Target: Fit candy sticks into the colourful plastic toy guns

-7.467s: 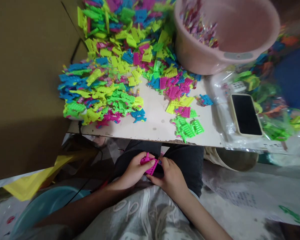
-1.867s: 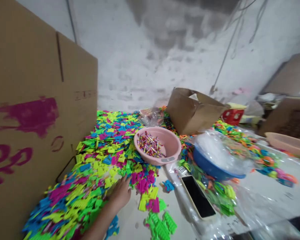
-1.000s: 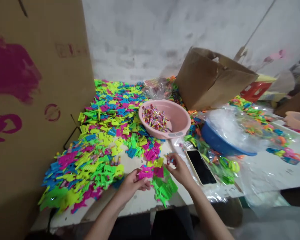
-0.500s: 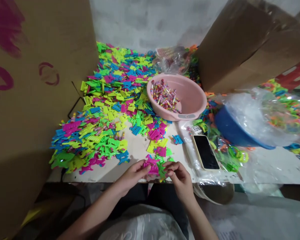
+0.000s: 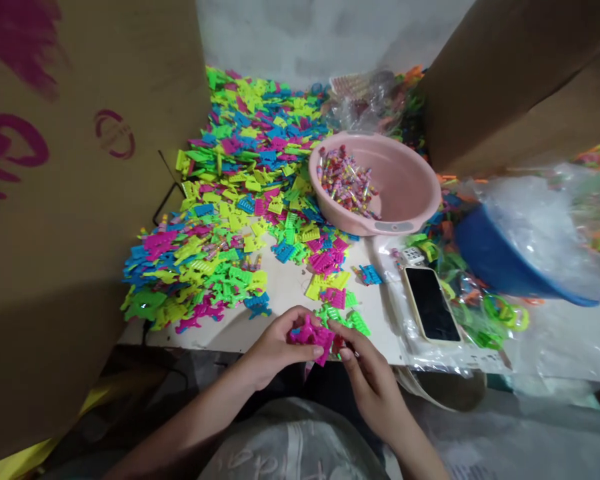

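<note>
My left hand [image 5: 286, 341] is closed on a magenta plastic toy piece [image 5: 322, 343] at the table's front edge, the thumb lying across it. My right hand [image 5: 369, 373] is pinched at the right side of that piece, by a small red thing [image 5: 337, 344] mostly hidden by the fingers. Just beyond the hands lie green plastic pieces [image 5: 358, 323] and a magenta piece [image 5: 334, 297]. Farther back, a pink basin [image 5: 405, 193] holds many small, colourful bead-like sticks [image 5: 347, 183].
A large heap of bright plastic pieces [image 5: 265, 140] covers the back left, with another pile [image 5: 200, 280] nearer. Cardboard boxes [image 5: 95, 220] stand on both sides. To the right are a phone [image 5: 433, 305], plastic bags [image 5: 393, 300] and a blue basin [image 5: 505, 260].
The view has shifted, moving the table contents rightward. The magenta piece has turned between my hands. A green piece beside it no longer shows there, and red now shows at my right fingertips.
</note>
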Action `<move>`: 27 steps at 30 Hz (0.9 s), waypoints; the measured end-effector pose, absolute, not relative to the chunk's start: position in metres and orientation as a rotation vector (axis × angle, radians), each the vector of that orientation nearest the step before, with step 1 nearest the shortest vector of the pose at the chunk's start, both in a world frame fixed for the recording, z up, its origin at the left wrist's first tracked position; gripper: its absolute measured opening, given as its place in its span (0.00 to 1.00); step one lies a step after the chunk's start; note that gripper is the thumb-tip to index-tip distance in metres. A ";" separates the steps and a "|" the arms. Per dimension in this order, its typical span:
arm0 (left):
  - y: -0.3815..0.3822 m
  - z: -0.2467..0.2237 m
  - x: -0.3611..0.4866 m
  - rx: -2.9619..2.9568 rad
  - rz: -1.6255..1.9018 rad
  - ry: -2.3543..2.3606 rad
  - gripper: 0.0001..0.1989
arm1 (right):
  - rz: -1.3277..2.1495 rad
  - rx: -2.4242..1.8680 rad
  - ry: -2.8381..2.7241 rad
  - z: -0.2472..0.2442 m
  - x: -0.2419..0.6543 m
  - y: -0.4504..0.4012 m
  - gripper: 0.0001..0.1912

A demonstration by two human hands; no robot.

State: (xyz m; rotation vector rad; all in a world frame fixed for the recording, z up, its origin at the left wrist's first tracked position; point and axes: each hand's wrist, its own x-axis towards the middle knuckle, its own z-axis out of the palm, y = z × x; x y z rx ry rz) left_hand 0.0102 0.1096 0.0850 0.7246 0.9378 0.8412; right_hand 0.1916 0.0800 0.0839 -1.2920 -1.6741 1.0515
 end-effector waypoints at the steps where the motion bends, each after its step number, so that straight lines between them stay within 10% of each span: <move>1: 0.108 0.087 0.009 0.745 0.839 0.945 0.18 | 1.064 -1.271 -1.678 0.085 0.191 0.077 0.18; 10: 0.097 0.095 0.005 0.895 0.801 1.079 0.14 | 1.191 -1.213 -1.473 0.095 0.180 0.066 0.03; 27: 0.083 0.096 0.007 1.162 0.934 1.035 0.05 | 0.867 -1.245 -1.940 0.108 0.191 0.061 0.06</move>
